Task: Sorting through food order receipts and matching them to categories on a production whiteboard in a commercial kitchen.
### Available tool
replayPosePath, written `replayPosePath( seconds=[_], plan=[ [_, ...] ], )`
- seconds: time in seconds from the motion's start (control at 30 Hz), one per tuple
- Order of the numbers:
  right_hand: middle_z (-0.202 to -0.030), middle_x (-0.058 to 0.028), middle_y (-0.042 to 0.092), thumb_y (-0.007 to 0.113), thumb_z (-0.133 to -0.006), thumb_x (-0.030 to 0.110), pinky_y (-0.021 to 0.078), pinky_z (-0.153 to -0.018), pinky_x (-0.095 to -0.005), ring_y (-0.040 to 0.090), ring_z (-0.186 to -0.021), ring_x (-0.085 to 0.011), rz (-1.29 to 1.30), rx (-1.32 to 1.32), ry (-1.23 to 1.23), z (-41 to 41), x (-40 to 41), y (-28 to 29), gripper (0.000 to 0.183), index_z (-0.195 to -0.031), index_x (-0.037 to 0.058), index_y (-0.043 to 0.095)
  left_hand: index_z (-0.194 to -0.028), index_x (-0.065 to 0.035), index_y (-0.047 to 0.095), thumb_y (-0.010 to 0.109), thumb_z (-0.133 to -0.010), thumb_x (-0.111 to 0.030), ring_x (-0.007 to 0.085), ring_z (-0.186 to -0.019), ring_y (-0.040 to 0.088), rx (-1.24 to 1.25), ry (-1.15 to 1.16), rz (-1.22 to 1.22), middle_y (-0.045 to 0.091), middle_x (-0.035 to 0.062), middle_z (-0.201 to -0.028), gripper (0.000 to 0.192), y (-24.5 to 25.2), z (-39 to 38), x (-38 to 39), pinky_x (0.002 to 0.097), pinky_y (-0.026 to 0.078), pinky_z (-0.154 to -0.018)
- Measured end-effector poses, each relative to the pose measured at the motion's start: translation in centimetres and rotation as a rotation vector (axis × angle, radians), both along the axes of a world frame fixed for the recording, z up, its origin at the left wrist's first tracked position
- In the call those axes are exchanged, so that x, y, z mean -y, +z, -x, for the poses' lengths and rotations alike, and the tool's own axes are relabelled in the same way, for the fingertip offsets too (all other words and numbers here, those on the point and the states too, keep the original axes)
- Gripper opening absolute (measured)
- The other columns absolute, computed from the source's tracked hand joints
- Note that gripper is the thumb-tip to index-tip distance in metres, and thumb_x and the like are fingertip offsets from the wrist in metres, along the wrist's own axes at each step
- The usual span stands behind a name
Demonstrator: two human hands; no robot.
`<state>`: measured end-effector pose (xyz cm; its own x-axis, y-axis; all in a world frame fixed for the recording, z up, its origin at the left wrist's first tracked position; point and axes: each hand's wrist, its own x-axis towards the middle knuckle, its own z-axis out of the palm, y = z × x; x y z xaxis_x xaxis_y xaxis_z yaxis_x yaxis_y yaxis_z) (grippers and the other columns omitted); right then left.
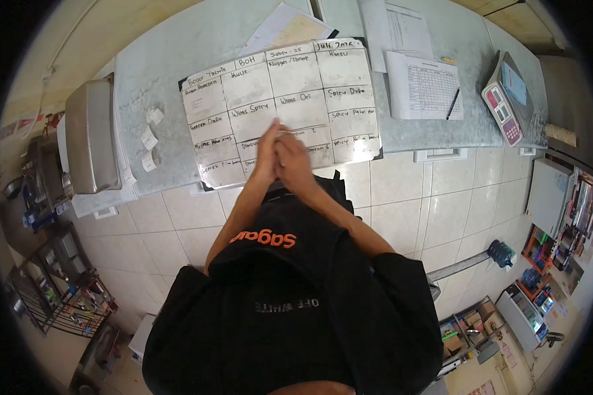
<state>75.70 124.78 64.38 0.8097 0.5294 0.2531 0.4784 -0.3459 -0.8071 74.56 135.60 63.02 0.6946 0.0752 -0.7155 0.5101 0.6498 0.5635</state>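
My left hand [265,154] and my right hand [295,160] are pressed together, palm against palm, over the lower middle of a whiteboard [247,91]. The right hand's fingers are blurred, and the space between the palms is hidden. No object shows in either hand. The whiteboard lies flat and slightly turned on a metal-topped counter [163,64]. Black lines divide it into boxes with handwriting, and its corners are black. Its near edge reaches over the counter's front edge. My hands and forearms cover part of the lower boxes.
A stainless steel container [93,136] stands at the left, beside several small paper labels [149,138]. To the right lie a printed form [400,91], a black pen [452,103] and a digital scale [503,111] bearing a blue item. More papers [281,29] lie behind the board.
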Motion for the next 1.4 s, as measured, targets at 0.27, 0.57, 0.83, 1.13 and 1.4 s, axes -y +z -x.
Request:
replayPosePath(
  seconds=[0.27,0.57,0.83,1.13,1.4],
  plan=[
    [-0.118,-0.014,0.053,0.068,-0.076,0.021,0.0366,-0.096,-0.0456,0.045,-0.115,-0.0351,0.026,-0.016,0.783,5.3,-1.5,-0.6,0.034,-0.106,0.0076,0.059,-0.13,-0.007,0.039,0.049,-0.093,-0.042,0.0203,-0.098,0.059,0.003,0.431,0.118,0.06,0.0099,-0.105,0.052,-1.8,13.4,-3.4,0.0351,0.05,-0.082],
    [-0.093,-0.0115,0.064,0.068,-0.075,0.007,0.0516,-0.065,-0.0306,0.062,-0.071,-0.0243,0.069,-0.477,1.077,9.8,-4.4,0.8,0.026,-0.101,0.0057,0.063,-0.135,-0.0096,0.041,0.042,-0.096,-0.042,0.0255,-0.116,0.049,0.135,0.571,0.273,0.047,0.0104,-0.129,0.051,3.0,26.6,0.5,0.0429,0.041,-0.098],
    [-0.078,-0.0059,0.064,0.064,-0.087,0.007,0.0485,-0.058,-0.0229,0.06,-0.067,-0.0102,0.207,-0.697,1.243,28.5,-4.3,-0.6,0.012,-0.089,-0.0039,0.059,-0.126,-0.0054,0.049,0.061,-0.091,-0.028,0.0183,-0.1,0.058,0.13,1.458,-0.126,0.055,0.0078,-0.113,0.043,-1.0,42.3,11.2,0.0368,0.056,-0.077],
    [-0.09,-0.0098,0.066,0.064,-0.087,0.007,0.0523,-0.069,-0.0263,0.063,-0.076,-0.0142,1.009,-0.854,2.088,51.3,3.3,-3.2,0.025,-0.108,-0.0042,0.057,-0.112,0.0004,0.058,0.071,-0.081,-0.008,0.014,-0.088,0.061,-0.198,2.195,-0.528,0.065,0.0086,-0.098,0.034,-3.1,56.9,30.6,0.0258,0.05,-0.074],
    [-0.091,-0.0106,0.067,0.063,-0.089,0.018,0.0524,-0.071,-0.0272,0.066,-0.084,-0.0177,1.553,-0.703,2.398,62.8,9.6,-4.7,0.024,-0.105,0.0019,0.056,-0.12,0.0013,0.05,0.06,-0.089,-0.006,0.0229,-0.094,0.063,-0.171,2.709,-0.322,0.062,0.0143,-0.106,0.034,-2.1,58.1,41.7,0.0306,0.06,-0.07]
  ],
)
